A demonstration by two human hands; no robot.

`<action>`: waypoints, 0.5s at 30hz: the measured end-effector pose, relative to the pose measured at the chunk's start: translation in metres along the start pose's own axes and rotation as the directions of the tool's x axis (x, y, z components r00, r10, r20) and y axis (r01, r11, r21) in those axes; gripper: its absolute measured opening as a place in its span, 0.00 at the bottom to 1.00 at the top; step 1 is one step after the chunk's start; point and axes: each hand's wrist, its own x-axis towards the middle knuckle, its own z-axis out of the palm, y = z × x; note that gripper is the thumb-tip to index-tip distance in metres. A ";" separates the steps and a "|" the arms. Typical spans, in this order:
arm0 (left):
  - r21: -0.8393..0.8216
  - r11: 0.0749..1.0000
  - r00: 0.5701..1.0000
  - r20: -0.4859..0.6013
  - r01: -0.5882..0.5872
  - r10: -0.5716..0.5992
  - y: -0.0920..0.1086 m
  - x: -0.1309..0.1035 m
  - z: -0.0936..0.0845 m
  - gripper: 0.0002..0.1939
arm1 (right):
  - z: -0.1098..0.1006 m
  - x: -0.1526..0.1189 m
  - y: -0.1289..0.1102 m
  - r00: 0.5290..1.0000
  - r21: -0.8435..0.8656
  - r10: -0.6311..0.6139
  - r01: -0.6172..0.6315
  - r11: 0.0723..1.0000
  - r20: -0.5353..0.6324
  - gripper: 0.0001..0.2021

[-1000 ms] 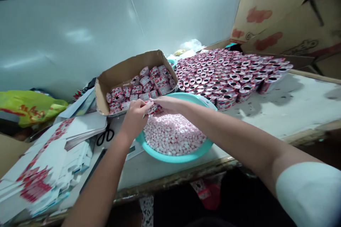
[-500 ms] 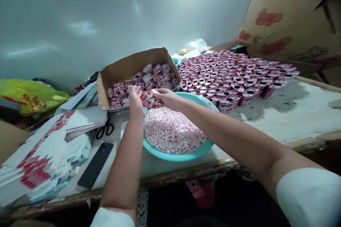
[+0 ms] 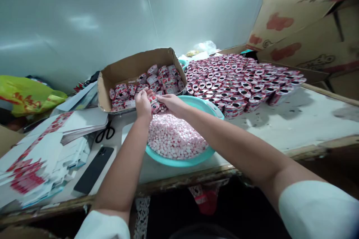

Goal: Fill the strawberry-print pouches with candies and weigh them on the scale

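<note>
Above the far-left rim of a turquoise basin (image 3: 179,163), my left hand (image 3: 143,105) is closed around a small red-and-white printed carton (image 3: 153,103). My right hand (image 3: 172,104) reaches in from the right, its fingers pressed together at the carton's near right side. Some pink-and-white candies (image 3: 162,109) show just under the right fingertips. Many more candies (image 3: 176,138) fill the basin. Behind my left hand, a cardboard box (image 3: 134,65) holds several similar printed cartons (image 3: 120,91). The fingers partly cover the carton, and its opening cannot be made out.
Rows of upright open printed cartons (image 3: 232,82) crowd the table's right side. To the left lie black scissors (image 3: 105,133), a dark phone (image 3: 94,170) and stacked flat white cartons (image 3: 78,123). A yellow bag (image 3: 28,93) sits far left. Big cardboard boxes (image 3: 297,26) stand at right.
The view has shifted slightly, so the table scene sits a little further left. The carton stays between both hands, now more covered by them and turned somewhat more upright.
</note>
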 end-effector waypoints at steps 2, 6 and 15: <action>-0.006 1.000 1.000 -0.006 0.019 -0.019 0.008 -0.010 -0.008 0.25 | -0.003 0.003 0.000 0.999 -0.007 0.044 -0.044 0.999 -0.009 0.08; 0.195 0.930 0.878 0.433 -0.311 0.203 0.024 -0.031 -0.049 0.21 | -0.009 0.007 0.002 0.993 -0.017 0.119 -0.119 0.993 -0.003 0.10; 0.539 0.682 0.860 0.415 -0.494 0.296 -0.003 -0.043 -0.105 0.27 | 0.003 -0.008 -0.005 0.944 -0.210 0.237 -0.190 0.959 0.230 0.26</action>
